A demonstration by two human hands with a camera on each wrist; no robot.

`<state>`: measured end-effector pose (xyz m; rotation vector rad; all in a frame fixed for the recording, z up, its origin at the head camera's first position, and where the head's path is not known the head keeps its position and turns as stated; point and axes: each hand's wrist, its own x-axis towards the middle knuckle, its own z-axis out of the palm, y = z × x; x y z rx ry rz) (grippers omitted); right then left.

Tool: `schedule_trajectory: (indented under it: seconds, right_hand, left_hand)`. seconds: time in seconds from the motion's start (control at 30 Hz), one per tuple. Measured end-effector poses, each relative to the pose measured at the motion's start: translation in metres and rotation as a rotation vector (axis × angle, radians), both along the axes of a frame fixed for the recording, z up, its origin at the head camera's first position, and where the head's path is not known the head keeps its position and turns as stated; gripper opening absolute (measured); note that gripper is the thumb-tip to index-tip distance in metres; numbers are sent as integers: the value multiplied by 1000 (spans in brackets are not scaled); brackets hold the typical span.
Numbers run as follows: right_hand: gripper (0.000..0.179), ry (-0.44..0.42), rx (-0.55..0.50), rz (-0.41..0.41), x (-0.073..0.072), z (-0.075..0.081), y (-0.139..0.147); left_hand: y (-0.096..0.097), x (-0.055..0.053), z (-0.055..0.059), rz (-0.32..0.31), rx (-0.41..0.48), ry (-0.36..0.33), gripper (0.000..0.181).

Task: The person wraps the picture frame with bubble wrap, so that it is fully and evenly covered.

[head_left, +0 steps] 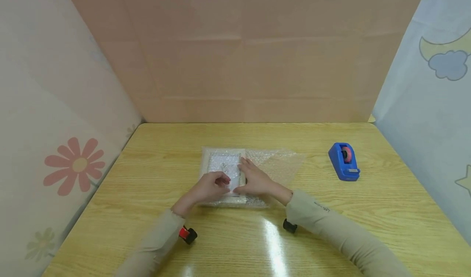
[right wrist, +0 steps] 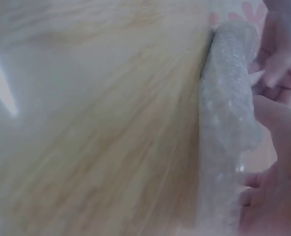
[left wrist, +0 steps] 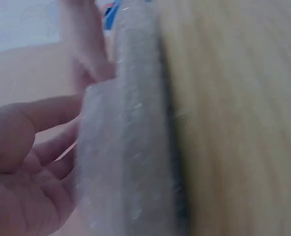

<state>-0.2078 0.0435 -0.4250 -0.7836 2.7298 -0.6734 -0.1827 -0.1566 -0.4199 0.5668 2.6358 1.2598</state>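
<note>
On the table, a white rectangular frame [head_left: 217,157] lies flat inside clear bubble wrap [head_left: 276,162], whose loose part spreads to the right. My right hand [head_left: 255,179] rests over the frame's right side, fingers spread and thumb toward the front. Over the lower left of the frame is my left hand [head_left: 212,186], its fingers loosely bent. In the left wrist view the left hand [left wrist: 32,162] is beside the wrapped edge [left wrist: 140,128]; the wrap hides its fingertips. The right wrist view shows the right hand [right wrist: 278,162] along the bubble wrap [right wrist: 226,108].
A blue tape dispenser [head_left: 345,162] with a pink roll [head_left: 347,154] stands on the right of the wooden table [head_left: 386,211]. A brown paper backdrop [head_left: 243,64] rises behind the table, and patterned light cloth [head_left: 29,105] hangs at both sides.
</note>
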Motion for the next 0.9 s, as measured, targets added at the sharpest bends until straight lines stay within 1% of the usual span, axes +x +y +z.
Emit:
schedule_trajectory:
  seconds: [0.03, 0.13, 0.17, 0.2, 0.23, 0.33, 0.4, 0.43, 0.47, 0.53, 0.63, 0.77, 0.9]
  right_hand:
    - [86, -4, 6, -2, 0, 0, 0]
    - [87, -15, 26, -4, 0, 0, -1]
    - [88, -17, 34, -2, 0, -1, -1]
    - [88, -18, 37, -3, 0, -1, -1]
    - [88, -20, 40, -3, 0, -2, -1]
    - [89, -23, 41, -4, 0, -4, -1]
    - [89, -28, 40, -5, 0, -5, 0]
    - [89, -31, 42, -5, -1, -5, 0]
    - [90, -33, 47, -6, -1, -5, 0]
    - [90, -36, 56, -10, -2, -5, 0]
    - [91, -40, 50, -14, -3, -4, -1]
    - [91, -52, 20, -19, -3, -3, -3]
    - [96, -53, 30, -29, -2, -3, -5]
  left_hand:
    - [-5, -2, 3, 37, 14, -7, 19]
    - [-23, -11, 12, 167, 41, 12, 23]
    - [-31, -14, 13, 189, 43, 20, 26]
    - [-38, -16, 12, 194, 30, 8, 31]
    - [-45, -19, 10, 164, 16, -9, 38]
    - [-57, -22, -2, 3, -77, -46, 52]
    - [-57, -22, -11, -81, -154, -38, 56]
    - [-55, -22, -16, -108, -203, -9, 56]
    - [-53, -22, -20, -118, -255, 25, 56]
    - [-49, -22, -25, -109, -338, 87, 56]
    - [-45, -22, -27, -90, -433, 140, 57]
    - [-42, -22, -26, -82, -478, 165, 59]
    - [-41, -22, -23, -101, -494, 167, 63]
